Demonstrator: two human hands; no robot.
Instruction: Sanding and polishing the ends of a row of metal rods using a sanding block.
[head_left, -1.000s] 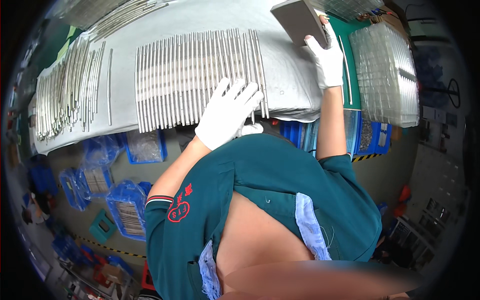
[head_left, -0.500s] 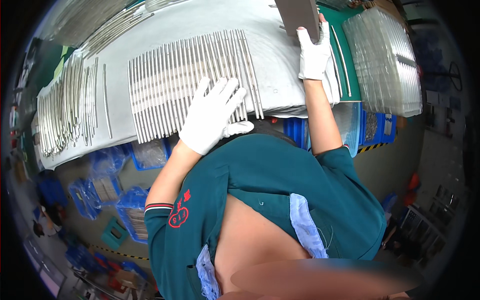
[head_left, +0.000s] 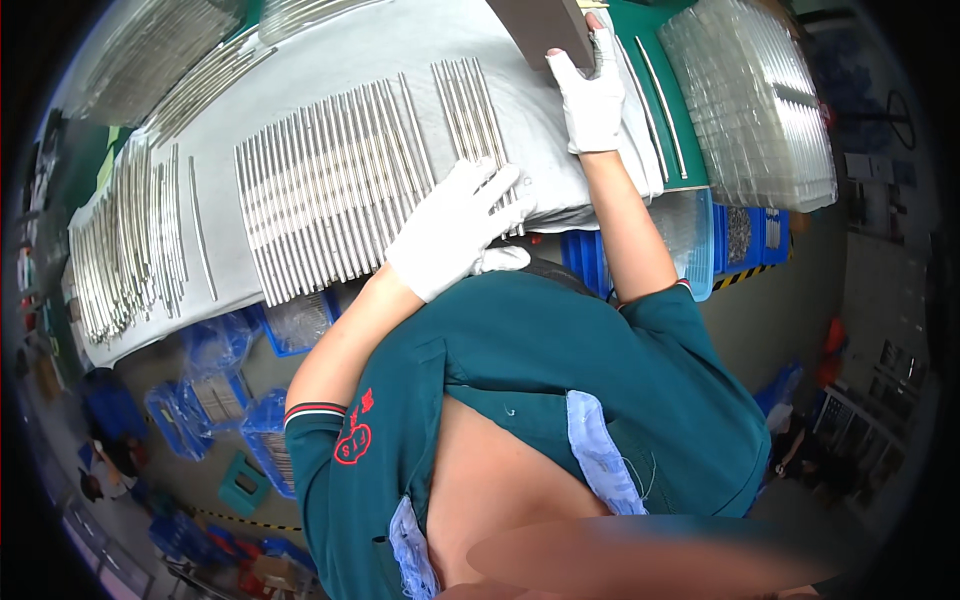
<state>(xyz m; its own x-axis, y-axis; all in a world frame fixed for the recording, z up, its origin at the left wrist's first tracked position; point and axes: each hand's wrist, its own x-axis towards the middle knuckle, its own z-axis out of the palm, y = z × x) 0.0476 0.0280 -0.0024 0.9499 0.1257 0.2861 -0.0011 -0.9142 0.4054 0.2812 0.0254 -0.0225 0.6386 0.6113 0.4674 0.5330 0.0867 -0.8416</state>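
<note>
A long row of thin silver metal rods point(head_left: 330, 185) lies side by side on the cloth-covered table. A smaller group of rods point(head_left: 465, 110) lies apart to its right, with one slightly slanted rod near the gap. My left hand point(head_left: 455, 230), in a white glove, rests over the near ends of this smaller group, fingers spread and thumb apart. My right hand point(head_left: 593, 105), in a white glove with bare thumb and finger tips, grips the near end of a dark grey-brown rectangular block point(head_left: 540, 30). The block's far end runs out of view.
More rods point(head_left: 130, 245) lie at the left, and others point(head_left: 215, 80) farther back. Clear plastic trays point(head_left: 750, 110) are stacked at the right, near two single rods on a green surface point(head_left: 690, 160). Blue bins point(head_left: 745, 240) stand below the table edge.
My left hand has moved right, and several rods now stand apart from the long row with a wider gap. My right hand still holds the block; the view has shifted slightly.
</note>
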